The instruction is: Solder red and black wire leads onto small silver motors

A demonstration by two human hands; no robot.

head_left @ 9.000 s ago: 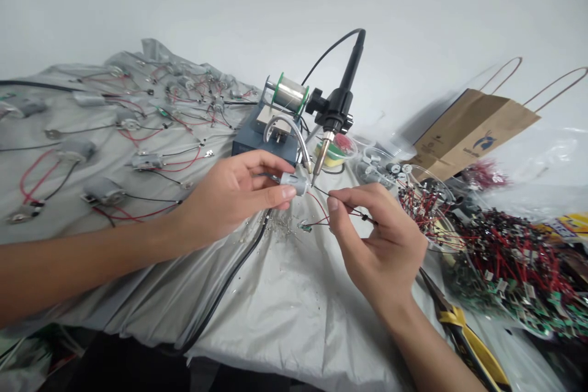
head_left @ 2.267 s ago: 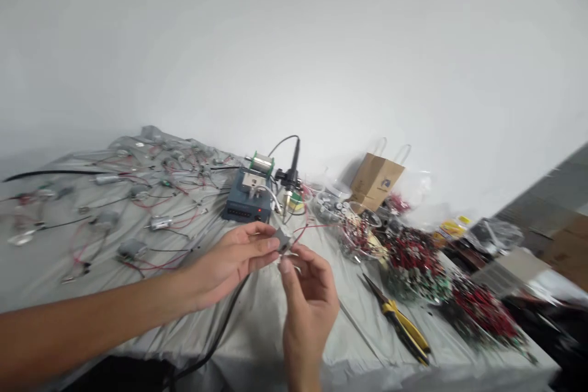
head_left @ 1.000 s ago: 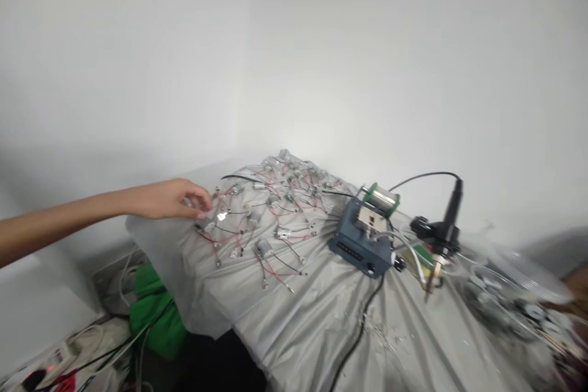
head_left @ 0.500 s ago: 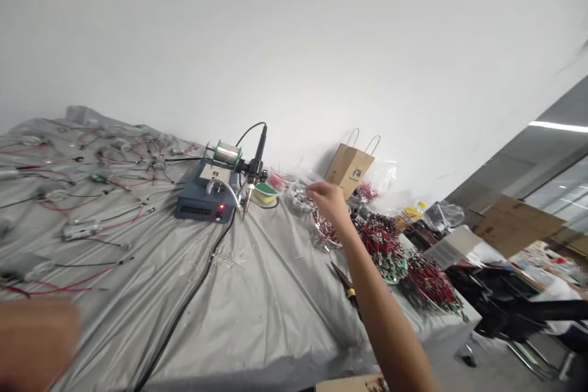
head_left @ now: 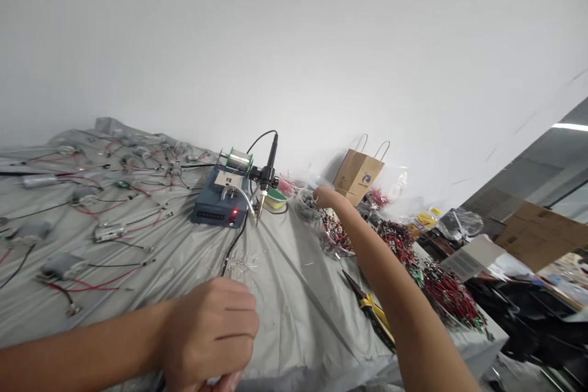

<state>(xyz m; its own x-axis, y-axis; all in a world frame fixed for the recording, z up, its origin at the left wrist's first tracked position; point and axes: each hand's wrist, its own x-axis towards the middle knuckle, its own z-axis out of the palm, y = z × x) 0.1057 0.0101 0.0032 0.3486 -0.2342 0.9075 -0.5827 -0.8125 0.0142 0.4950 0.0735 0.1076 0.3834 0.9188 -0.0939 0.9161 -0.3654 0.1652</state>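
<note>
My left hand point(head_left: 214, 327) is closed, knuckles up, over the grey-covered table near its front edge. Whatever its curled fingers may hold is hidden beneath them. My right hand point(head_left: 327, 197) reaches to a clear tub of small grey parts point(head_left: 307, 203). Its fingers look bent together at the tub's rim; any item between them is too small to make out. Below that wrist sits a clear bag of red and black wires point(head_left: 335, 231). Long-nose pliers point(head_left: 371, 312) with yellow and black handles lie to the left of my right forearm.
A blue soldering station point(head_left: 215, 202) carries a solder spool point(head_left: 239, 160) and a soldering iron point(head_left: 270, 168) in its stand. Wired motors point(head_left: 64, 266) cover the table's left side. At right are wire bundles point(head_left: 452, 294) and a paper bag point(head_left: 357, 174).
My left hand has come in from the lower left corner to the lower middle. My right hand has lowered to the tub. The view has shifted, moving the table slightly right and down.
</note>
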